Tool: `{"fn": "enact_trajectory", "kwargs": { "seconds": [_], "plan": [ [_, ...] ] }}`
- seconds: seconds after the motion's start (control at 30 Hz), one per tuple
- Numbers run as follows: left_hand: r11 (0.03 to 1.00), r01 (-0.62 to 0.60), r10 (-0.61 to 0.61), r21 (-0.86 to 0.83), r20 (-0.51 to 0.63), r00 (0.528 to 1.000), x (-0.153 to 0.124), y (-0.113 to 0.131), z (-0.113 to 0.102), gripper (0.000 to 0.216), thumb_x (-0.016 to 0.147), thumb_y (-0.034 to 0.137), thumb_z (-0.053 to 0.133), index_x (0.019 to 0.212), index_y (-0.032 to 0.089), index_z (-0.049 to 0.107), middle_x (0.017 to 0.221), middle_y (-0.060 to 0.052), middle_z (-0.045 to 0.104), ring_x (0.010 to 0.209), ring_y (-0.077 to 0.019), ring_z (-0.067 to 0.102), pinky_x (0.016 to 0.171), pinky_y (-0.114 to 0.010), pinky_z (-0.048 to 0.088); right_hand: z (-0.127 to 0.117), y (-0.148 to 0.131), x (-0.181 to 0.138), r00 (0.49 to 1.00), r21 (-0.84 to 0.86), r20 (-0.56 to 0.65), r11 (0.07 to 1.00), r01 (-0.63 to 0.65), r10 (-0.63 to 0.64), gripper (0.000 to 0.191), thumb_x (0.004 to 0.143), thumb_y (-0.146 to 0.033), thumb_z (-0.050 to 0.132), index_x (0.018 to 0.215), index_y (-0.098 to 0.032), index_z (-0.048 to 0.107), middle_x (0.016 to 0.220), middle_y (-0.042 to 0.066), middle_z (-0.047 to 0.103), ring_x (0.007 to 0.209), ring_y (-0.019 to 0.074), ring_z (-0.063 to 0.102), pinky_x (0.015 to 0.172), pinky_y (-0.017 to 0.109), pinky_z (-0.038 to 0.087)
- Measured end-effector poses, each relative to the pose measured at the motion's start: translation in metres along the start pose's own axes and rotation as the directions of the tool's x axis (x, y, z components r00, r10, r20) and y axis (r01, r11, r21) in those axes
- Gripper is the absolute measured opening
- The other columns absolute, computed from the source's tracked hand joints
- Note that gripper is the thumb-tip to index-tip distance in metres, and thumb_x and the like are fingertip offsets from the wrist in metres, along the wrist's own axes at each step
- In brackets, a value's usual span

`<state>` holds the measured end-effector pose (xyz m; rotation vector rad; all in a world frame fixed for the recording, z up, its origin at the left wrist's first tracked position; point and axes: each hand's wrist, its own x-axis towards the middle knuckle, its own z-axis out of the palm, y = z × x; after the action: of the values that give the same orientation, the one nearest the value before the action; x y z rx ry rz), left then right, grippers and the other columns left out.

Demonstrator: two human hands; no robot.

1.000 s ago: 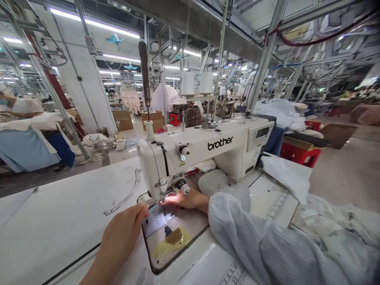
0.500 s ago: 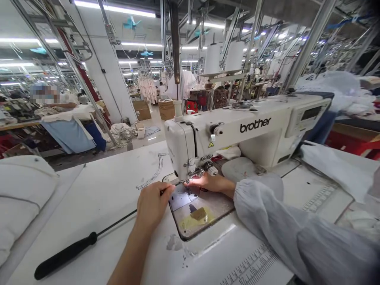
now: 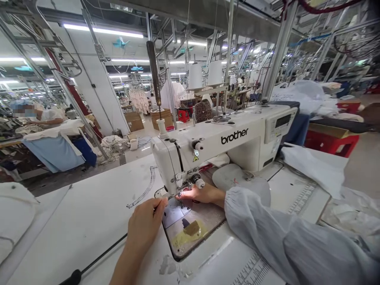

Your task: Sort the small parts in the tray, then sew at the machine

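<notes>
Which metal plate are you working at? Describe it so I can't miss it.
Find the white Brother sewing machine on the white table. Under its needle end, between the left hand and right hand, lies the grey metal plate. Only it bears a yellow smear.

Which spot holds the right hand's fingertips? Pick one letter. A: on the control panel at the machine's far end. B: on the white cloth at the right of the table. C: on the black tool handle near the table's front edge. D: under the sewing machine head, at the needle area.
D: the right hand reaches under the head of the sewing machine, its fingertips at the needle area above the metal plate.
</notes>
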<state>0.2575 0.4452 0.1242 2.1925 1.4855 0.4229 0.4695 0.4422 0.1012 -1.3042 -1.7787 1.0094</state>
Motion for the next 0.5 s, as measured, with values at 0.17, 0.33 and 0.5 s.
{"fn": "enact_trajectory", "kwargs": {
  "seconds": [0.17, 0.33, 0.5],
  "plan": [
    [1.000, 0.025, -0.025, 0.013, 0.003, 1.000, 0.0005, 0.0021, -0.0029, 0.043, 0.093, 0.050, 0.033, 0.072, 0.023, 0.059, 0.067, 0.001, 0.055, 0.074, -0.0193, 0.050, 0.065, -0.030, 0.032, 0.0006, -0.0055, -0.0023, 1.000, 0.027, -0.004, 1.000, 0.007, -0.007, 0.043, 0.075, -0.053, 0.062, 0.060, -0.018, 0.043, 0.059, -0.003, 0.041, 0.054, 0.0111, 0.037, 0.047, 0.022, 0.029],
    [1.000, 0.009, -0.009, 0.018, -0.013, 1.000, -0.0005, 0.0038, -0.0035, 0.038, 0.094, 0.043, 0.034, 0.079, 0.025, 0.064, 0.072, 0.001, 0.060, 0.080, -0.0195, 0.054, 0.067, -0.030, 0.032, 0.0017, -0.0085, -0.0052, 1.000, 0.008, -0.024, 1.000, -0.016, 0.016, 0.046, 0.075, -0.056, 0.059, 0.056, -0.019, 0.040, 0.053, -0.003, 0.039, 0.049, 0.0111, 0.034, 0.044, 0.024, 0.025],
    [0.999, -0.031, 0.031, -0.012, -0.032, 0.999, -0.0007, 0.0033, -0.0023, 0.035, 0.094, 0.038, 0.039, 0.072, 0.021, 0.062, 0.073, 0.002, 0.060, 0.076, -0.0168, 0.052, 0.066, -0.028, 0.030, 0.0019, -0.0088, -0.0053, 0.999, -0.025, -0.007, 0.999, -0.040, 0.040, 0.044, 0.075, -0.056, 0.057, 0.055, -0.019, 0.043, 0.053, -0.001, 0.042, 0.049, 0.0129, 0.038, 0.045, 0.026, 0.027]
  ]
}}
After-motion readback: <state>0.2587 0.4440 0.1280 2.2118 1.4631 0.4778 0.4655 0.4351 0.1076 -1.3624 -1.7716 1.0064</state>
